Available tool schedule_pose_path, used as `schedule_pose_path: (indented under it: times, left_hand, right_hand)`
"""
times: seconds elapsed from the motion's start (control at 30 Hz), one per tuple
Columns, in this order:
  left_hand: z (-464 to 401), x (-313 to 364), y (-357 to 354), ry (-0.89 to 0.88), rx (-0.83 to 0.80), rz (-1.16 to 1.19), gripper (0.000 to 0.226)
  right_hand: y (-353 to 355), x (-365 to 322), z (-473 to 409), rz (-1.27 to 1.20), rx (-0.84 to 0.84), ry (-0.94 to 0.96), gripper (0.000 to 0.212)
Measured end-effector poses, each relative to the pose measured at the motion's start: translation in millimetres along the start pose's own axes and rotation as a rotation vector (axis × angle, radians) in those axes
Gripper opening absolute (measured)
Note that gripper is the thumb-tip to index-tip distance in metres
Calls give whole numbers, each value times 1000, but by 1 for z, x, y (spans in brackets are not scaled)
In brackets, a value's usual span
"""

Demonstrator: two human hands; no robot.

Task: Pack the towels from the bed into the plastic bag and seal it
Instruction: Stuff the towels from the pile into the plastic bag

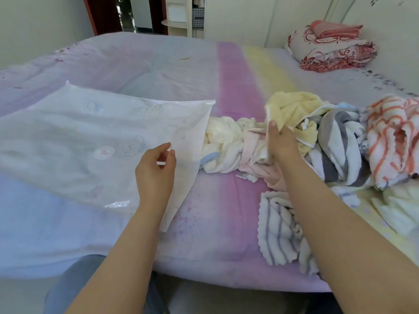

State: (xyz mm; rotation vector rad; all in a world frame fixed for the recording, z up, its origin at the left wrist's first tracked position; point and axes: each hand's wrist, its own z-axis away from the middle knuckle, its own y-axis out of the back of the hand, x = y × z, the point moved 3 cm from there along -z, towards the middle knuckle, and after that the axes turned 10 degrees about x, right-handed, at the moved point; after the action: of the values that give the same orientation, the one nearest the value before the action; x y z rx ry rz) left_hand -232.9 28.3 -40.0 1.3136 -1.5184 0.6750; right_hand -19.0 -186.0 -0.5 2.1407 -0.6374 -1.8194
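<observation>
A large clear plastic bag (95,141) with faint cartoon prints lies flat on the bed, its mouth facing right. My left hand (156,171) pinches the bag's upper edge at the mouth. A cream towel (221,141) lies partly inside the opening. My right hand (281,141) grips a pale pink towel (254,141) beside it. A yellow towel (292,109), a grey-striped towel (340,143) and an orange-striped towel (390,134) are piled to the right. Another white towel with thin grey stripes (278,232) lies under my right forearm.
The bed (226,75) has a pastel purple, pink and yellow sheet. Folded red-patterned bedding (328,51) sits at the far right corner by the wall. More pale towels (399,211) lie at the right edge. The bed's front edge is just below my arms.
</observation>
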Motion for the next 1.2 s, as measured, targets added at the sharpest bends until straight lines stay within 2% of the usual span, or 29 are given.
schedule_pose_path:
  times: [0.07, 0.1, 0.17, 0.23, 0.3, 0.37, 0.4, 0.47, 0.53, 0.6, 0.63, 0.73, 0.8, 0.9, 0.97, 1.03, 1.1, 1.13, 1.17, 1.2]
  left_hand:
    - [-1, 1, 0, 26, 15, 38, 24]
    - [-2, 1, 0, 36, 25, 56, 24]
    - [-5, 1, 3, 47, 50, 92, 24]
    - [-9, -1, 7, 69, 90, 148, 25]
    - [-12, -3, 14, 117, 148, 228, 24]
    - [-15, -6, 19, 183, 208, 328, 21]
    - [-16, -7, 21, 206, 234, 370, 20]
    - [-18, -10, 26, 229, 275, 419, 22]
    - [-22, -14, 30, 276, 291, 456, 25]
    - [-24, -17, 32, 316, 288, 490, 24]
    - [-24, -16, 32, 325, 284, 500, 23]
    - [-23, -14, 31, 336, 288, 513, 23]
    - [-25, -14, 31, 349, 298, 520, 22]
    - [-29, -16, 32, 364, 305, 523, 21]
    - [-31, -17, 34, 372, 306, 529, 18]
    - [-32, -18, 36, 378, 295, 527, 16]
    - [-33, -18, 37, 373, 282, 508, 16]
    - [-34, -17, 37, 366, 274, 491, 15]
    - [-34, -16, 37, 359, 266, 475, 14]
    - [-34, -15, 37, 356, 262, 464, 13]
  right_hand:
    - [7, -25, 2, -210, -21, -64, 60]
    - [11, -41, 6, -294, -20, -37, 57]
    - [19, -77, 24, -364, -29, 100, 54]
    - [19, -109, 58, -392, -129, 275, 50]
    - [8, -128, 99, -478, -275, 404, 28]
    - [-8, -136, 136, -540, -405, 439, 3]
    - [-15, -137, 149, -543, -421, 454, 9]
    - [-24, -134, 153, -575, -378, 451, 12]
    - [-27, -128, 132, -581, -206, 409, 13]
    - [-33, -116, 96, -455, -109, 368, 11]
    - [-41, -109, 76, -315, -148, 344, 14]
    - [-72, -89, 28, 288, -491, 316, 47]
    - [-92, -84, 17, 552, -650, 405, 70]
    - [-121, -79, 14, 634, -724, 412, 96]
    - [-135, -74, 18, 606, -721, 355, 100]
    - [-143, -67, 25, 602, -706, 358, 85]
    - [-145, -64, 30, 561, -641, 416, 44]
    - [-139, -65, 34, 510, -573, 454, 22]
    - [-130, -67, 36, 431, -461, 503, 8]
    - [-117, -70, 40, 348, -322, 563, 7]
